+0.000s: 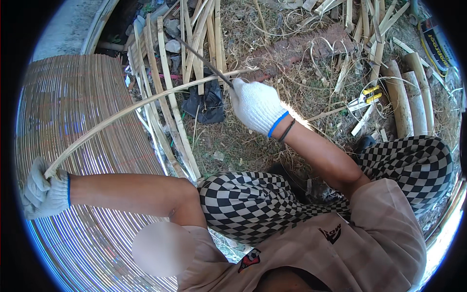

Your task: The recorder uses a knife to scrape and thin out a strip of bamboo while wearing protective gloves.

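Observation:
My left hand (44, 191), in a white knitted glove, is closed round the near end of a long pale bamboo strip (121, 113) at the far left. The strip arcs up and right, its far end lying just beyond my right hand (257, 106). That hand wears a white glove with a blue cuff and is closed on a knife whose handle is hidden in the fist. Its long, dark, narrow blade (206, 63) points up and left and crosses the strip close to the fist. Whether the blade's edge bites into the strip, I cannot tell.
A slatted mat (73, 107) spreads under my left arm. Split bamboo strips (168, 97) lie beside a black plastic bag (206, 102). To the right are yellow-handled pliers (370, 94), thick bamboo poles (398, 100) and a dark container (437, 46). Bricks (311, 46) sit among shavings ahead.

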A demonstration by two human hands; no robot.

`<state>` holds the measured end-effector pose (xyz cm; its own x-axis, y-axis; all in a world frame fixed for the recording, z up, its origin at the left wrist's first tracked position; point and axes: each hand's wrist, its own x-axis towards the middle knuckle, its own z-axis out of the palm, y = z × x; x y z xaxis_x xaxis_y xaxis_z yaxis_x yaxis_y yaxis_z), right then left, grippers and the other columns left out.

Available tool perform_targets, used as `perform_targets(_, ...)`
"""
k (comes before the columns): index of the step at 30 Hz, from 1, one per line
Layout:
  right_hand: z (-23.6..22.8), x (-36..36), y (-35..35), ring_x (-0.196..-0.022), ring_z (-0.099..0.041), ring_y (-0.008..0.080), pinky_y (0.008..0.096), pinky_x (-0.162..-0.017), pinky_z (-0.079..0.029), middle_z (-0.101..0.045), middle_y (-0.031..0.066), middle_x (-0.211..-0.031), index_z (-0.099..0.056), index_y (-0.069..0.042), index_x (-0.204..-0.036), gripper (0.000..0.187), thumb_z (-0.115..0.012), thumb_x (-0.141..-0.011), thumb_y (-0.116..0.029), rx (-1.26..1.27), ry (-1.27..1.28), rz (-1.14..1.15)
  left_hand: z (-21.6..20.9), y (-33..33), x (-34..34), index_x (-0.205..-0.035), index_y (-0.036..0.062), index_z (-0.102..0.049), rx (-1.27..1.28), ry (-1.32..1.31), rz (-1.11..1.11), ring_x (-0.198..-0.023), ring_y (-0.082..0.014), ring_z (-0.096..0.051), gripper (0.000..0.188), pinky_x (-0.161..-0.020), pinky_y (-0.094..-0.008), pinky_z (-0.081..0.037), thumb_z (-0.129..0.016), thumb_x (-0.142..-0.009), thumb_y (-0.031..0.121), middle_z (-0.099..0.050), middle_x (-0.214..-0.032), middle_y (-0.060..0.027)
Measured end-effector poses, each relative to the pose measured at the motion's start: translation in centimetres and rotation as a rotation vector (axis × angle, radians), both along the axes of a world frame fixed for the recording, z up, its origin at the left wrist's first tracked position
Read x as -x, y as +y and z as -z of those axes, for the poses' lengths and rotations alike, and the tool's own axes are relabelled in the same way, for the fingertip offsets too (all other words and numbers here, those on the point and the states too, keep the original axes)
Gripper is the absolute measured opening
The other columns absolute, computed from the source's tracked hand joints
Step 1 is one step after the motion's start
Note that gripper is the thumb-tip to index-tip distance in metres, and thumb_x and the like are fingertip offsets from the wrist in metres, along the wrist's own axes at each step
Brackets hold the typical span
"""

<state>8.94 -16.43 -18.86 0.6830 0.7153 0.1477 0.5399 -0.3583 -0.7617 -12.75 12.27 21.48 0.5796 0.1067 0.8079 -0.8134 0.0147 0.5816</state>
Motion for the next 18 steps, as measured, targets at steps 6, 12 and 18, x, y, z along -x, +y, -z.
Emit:
perform_targets(6, 11.9, -6.4, -1.5, -0.076, -0.072, 0.0363, 0.0465, -0.07, -0.058, -0.071, 0.022, -0.081, -0.063, 0.0, -0.098, 0.021, -0.055, -0.09, -0.018, 0.266, 0.06, 0.067, 2.3, -2.0, -3.7, -0.046, 0.0219, -0.042, 0.048, -0.021, 0.043, -0.025, -0.0026, -0.037, 0.059, -0.028, -0.0168, -0.037, -0.051, -0.095, 0.053, -0.044, -0.036, 0.0083)
perform_targets(12, 18.3, -7.0, -3.0, -0.08, -0.072, 0.0364, 0.0466, -0.067, -0.056, -0.072, 0.0213, -0.085, -0.066, -0.003, -0.097, 0.022, -0.058, -0.088, -0.021, 0.416, -0.422, -0.015, 2.7, -1.8, -4.2, -0.048, 0.0207, -0.046, 0.055, -0.052, 0.166, -0.025, -0.003, -0.038, 0.054, -0.028, -0.0166, -0.037, -0.052, -0.094, 0.047, -0.043, -0.036, 0.009)
perform_targets(18, 10.8, -2.7, -0.7, -0.079, -0.072, 0.0346, 0.0434, -0.066, -0.057, -0.071, 0.0189, -0.082, -0.066, -0.002, -0.097, 0.02, -0.058, -0.087, -0.018, 0.249, -0.012, 0.102, 0.9, -1.7, -1.6, -0.051, 0.0187, -0.035, -0.059, 0.036, 0.016, -0.038, -0.0075, -0.048, 0.049, -0.043, -0.0187, -0.047, -0.054, -0.095, 0.031, -0.048, -0.046, 0.0037)
